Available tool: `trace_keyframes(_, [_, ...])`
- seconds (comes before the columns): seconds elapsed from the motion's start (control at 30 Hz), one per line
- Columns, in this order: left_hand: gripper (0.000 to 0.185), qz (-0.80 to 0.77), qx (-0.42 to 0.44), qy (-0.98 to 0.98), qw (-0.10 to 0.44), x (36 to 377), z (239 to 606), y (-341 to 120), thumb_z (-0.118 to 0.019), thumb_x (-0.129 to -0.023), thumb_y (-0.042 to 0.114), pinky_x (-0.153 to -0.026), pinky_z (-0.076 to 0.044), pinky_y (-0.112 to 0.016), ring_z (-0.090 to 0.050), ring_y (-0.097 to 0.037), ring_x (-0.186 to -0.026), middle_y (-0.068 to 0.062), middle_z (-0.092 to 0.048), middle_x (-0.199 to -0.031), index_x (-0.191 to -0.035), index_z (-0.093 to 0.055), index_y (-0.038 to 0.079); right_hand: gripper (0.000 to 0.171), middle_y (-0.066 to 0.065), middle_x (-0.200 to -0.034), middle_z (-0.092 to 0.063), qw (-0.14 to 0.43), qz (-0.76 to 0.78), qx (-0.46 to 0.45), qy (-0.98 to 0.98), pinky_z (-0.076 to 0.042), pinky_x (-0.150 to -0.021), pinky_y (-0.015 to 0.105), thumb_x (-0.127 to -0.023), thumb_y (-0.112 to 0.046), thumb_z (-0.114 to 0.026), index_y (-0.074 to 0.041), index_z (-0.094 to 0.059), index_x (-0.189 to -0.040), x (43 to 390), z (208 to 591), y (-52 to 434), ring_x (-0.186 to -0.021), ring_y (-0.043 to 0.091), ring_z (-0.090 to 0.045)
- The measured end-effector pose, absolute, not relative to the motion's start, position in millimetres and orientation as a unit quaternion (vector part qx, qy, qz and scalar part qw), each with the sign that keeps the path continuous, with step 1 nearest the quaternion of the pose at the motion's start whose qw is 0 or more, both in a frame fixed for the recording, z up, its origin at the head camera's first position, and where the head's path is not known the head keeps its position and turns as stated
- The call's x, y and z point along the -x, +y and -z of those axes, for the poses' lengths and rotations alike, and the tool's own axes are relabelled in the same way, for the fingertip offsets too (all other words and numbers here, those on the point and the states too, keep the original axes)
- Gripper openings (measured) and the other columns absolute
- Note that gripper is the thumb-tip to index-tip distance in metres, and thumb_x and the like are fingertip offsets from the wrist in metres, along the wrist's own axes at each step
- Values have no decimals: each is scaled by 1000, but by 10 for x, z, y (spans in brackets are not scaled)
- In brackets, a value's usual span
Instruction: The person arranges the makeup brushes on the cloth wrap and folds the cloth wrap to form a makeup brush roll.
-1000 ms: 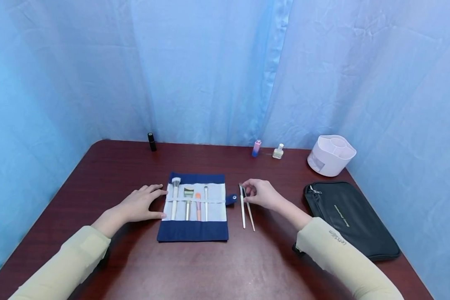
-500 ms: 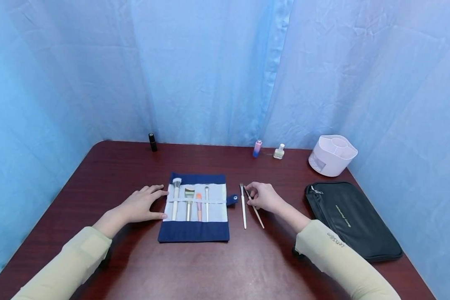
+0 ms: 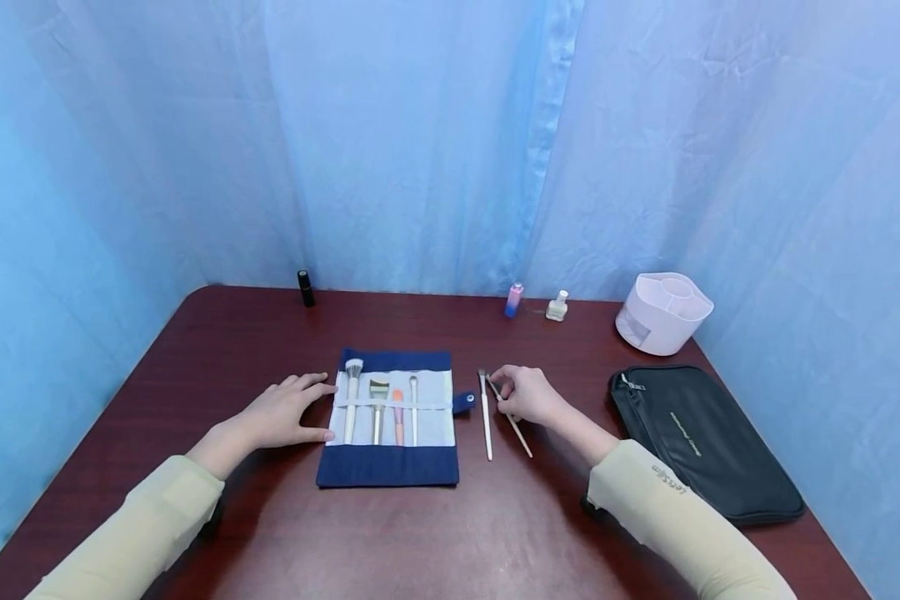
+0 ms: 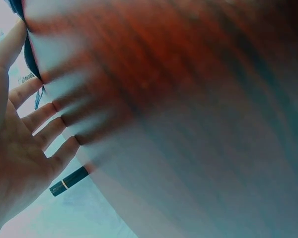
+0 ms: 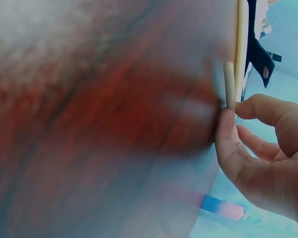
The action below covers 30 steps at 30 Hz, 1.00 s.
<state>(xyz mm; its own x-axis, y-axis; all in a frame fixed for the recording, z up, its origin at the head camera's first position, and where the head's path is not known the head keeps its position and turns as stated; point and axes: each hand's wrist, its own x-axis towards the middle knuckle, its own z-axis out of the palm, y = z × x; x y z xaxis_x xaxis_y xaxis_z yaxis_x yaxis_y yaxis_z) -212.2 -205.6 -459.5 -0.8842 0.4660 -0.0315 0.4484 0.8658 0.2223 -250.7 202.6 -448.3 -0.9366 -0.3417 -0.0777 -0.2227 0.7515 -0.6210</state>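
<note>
My right hand point(image 3: 531, 395) pinches a thin makeup brush point(image 3: 520, 437) between thumb and fingertips, to the right of the brush roll. In the right wrist view, the pale handle point(image 5: 229, 84) of that brush stands out of the pinch. Another white-handled makeup brush point(image 3: 487, 425) lies on the table just to its left. The navy brush roll point(image 3: 387, 467) is spread flat, with several brushes tucked under its white strap, among them a fluffy white one point(image 3: 351, 408) and an orange-pink one point(image 3: 398, 417). My left hand point(image 3: 281, 412) rests spread at the roll's left edge, fingertips on the border.
At the far table edge stand a black lipstick tube point(image 3: 305, 288), a pink-and-blue tube point(image 3: 513, 300) and a small nail polish bottle point(image 3: 557, 307). On the right are a white organizer point(image 3: 660, 321) and a black zip pouch point(image 3: 708, 442). Blue curtains point(image 3: 420, 150) hang behind.
The lower end of the pinched brush has swung to the right, away from the other loose brush. My right hand has shifted slightly with it. My left hand stays at the roll.
</note>
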Motion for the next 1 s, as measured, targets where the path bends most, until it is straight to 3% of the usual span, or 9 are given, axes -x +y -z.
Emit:
trace_keyframes(0.33, [79,-108,-236,965,43,2093,4567,-2044,-68,-77,59,-96,-37,-61,-41,-38,-126,-17,-41,-144,-138,-49,13,41,6,-77,-61,101,380,143,908,-53,-51,30,-77,2,-67,-4,-59,-117,2499,4287,2019,-53,16,-59])
trace_keyframes(0.57, [80,-108,-235,965,42,2116,4559,-2036,-68,-76,60,-96,-37,-61,-41,-38,-126,-18,-41,-144,-138,-49,13,45,9,-84,-60,82,448,144,878,-55,-59,42,-78,3,-65,-7,-57,-121,2540,4067,1985,-66,17,-60])
trace_keyframes(1.0, [80,-107,-230,966,41,2116,4559,-2024,-68,-75,60,-96,-37,-61,-41,-38,-126,-18,-41,-144,-138,-49,13,55,14,-88,-56,28,529,181,829,-55,-55,36,-80,7,-63,-13,-49,-129,2739,3880,1694,-64,20,-60])
